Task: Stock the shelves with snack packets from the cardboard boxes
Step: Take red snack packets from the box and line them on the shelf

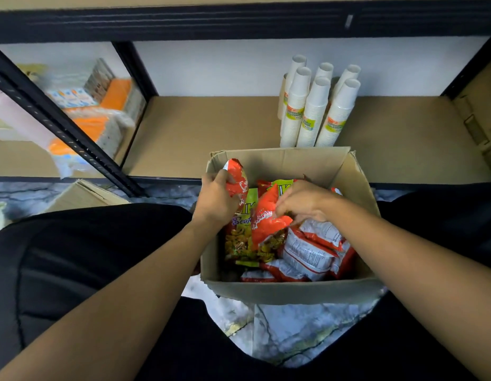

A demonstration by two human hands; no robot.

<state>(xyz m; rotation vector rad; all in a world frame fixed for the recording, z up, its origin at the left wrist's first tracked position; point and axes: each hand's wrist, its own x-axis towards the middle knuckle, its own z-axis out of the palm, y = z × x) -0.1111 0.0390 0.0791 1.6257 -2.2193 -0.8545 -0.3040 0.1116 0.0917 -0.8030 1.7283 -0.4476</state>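
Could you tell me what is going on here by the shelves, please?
A person on the floor has an open cardboard box between their legs, facing a low shelf. Their left hand holds a red snack packet up at the box's left rim. Their right hand grips a second red packet among the red and green packets in the box. Stacks of paper cups stand on the shelf board ahead, and no snack packets show there yet.
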